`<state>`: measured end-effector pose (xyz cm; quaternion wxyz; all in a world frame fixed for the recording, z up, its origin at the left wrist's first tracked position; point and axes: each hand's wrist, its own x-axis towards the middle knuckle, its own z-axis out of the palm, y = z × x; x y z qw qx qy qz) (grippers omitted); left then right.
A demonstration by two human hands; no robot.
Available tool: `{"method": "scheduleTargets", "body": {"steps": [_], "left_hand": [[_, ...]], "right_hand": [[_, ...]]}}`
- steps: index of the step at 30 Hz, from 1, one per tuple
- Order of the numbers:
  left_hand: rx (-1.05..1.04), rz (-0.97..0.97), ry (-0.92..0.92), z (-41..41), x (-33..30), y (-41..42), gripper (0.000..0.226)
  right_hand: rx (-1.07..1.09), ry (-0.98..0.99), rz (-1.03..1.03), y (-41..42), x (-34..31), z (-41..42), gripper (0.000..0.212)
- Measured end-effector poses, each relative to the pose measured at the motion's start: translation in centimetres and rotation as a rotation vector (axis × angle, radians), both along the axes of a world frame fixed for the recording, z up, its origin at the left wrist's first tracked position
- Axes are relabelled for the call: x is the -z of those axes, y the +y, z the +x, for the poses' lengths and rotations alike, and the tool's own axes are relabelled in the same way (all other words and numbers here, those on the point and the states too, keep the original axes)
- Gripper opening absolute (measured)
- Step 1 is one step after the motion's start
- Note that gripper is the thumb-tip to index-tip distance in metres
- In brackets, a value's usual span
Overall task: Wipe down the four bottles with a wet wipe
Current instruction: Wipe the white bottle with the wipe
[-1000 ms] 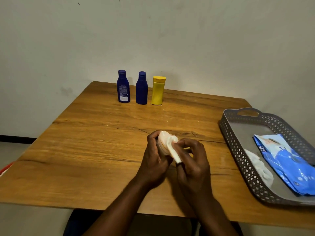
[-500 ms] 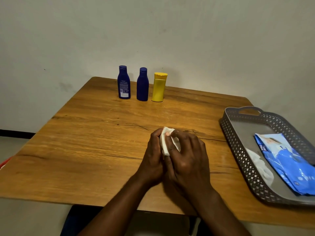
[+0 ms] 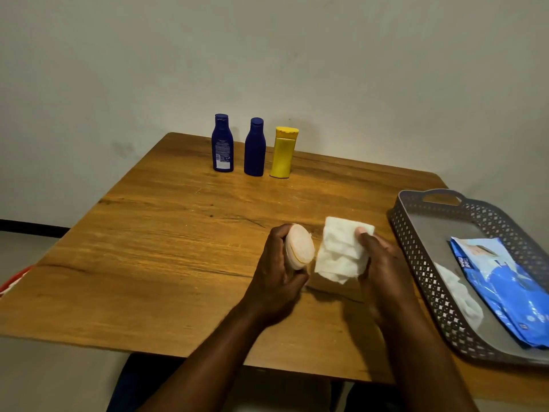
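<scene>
Three bottles are standing at 12 o'clock on the table while your left hand is gripping the peach bottle at centre and your right hand, at its 3 o'clock, is pinching the wet wipe just beside it.

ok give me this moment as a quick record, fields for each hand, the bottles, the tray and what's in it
left hand: left hand grips the peach bottle, cap end toward the camera
right hand: right hand holds the wet wipe, apart from the bottle
back row: two blue bottles and a yellow bottle, upright at the table's far edge
tray: grey tray at right
tray contents: blue wipes pack, crumpled white wipe
</scene>
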<state>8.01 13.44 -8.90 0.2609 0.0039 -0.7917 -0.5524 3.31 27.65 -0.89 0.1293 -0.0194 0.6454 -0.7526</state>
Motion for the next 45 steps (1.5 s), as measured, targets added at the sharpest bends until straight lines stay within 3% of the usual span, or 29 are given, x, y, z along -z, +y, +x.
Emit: {"method": "scheduleTargets", "body": {"steps": [6, 13, 20, 23, 25, 27, 30, 33, 35, 40, 45], "left_hand": [[-0.002, -0.103, 0.058, 0.0, 0.4, -0.1, 0.072], [0.053, -0.173, 0.048, -0.1, 0.7, -0.1, 0.055], [0.123, -0.058, 0.038, -0.4, 0.5, -0.3, 0.036], [0.096, 0.040, 0.056, -0.3, 0.4, -0.5, 0.043], [0.079, 0.205, 0.020, -0.1, 0.1, -0.5, 0.043], [0.038, 0.389, 0.016, -0.2, 0.1, -0.6, 0.046], [-0.009, 0.567, -0.012, -0.9, 0.4, -1.3, 0.051], [0.009, 0.753, -0.076, -1.3, 0.6, -2.1, 0.054], [0.045, 0.899, -0.092, -1.4, 0.5, -2.3, 0.061], [0.128, 1.099, -0.181, -1.2, 0.1, -2.5, 0.080], [0.168, 1.095, -0.193, -1.4, 0.5, -2.7, 0.055]], "right_hand": [[-0.055, 0.356, 0.245, -0.4, -1.6, -1.0, 0.021], [-0.519, 0.853, 0.655, -1.7, -2.4, -1.3, 0.024], [-0.656, 1.254, 1.116, -1.3, -2.8, 0.3, 0.035], [-0.676, 1.450, 1.159, -0.8, -2.4, 1.5, 0.032], [-0.663, 1.515, 1.110, -0.2, -1.8, 1.8, 0.032], [-0.607, 1.433, 0.895, 0.6, -1.1, 1.7, 0.029], [-0.475, 1.017, 0.463, 1.9, -0.8, 0.7, 0.024], [-0.237, 0.650, 0.301, 1.8, -1.1, -0.4, 0.022], [-0.071, 0.539, 0.279, 1.3, -0.9, -1.5, 0.028], [0.125, 0.532, 0.423, -2.1, 0.0, -3.4, 0.027], [0.061, 0.508, 0.545, -6.6, 1.7, -2.1, 0.034]]}}
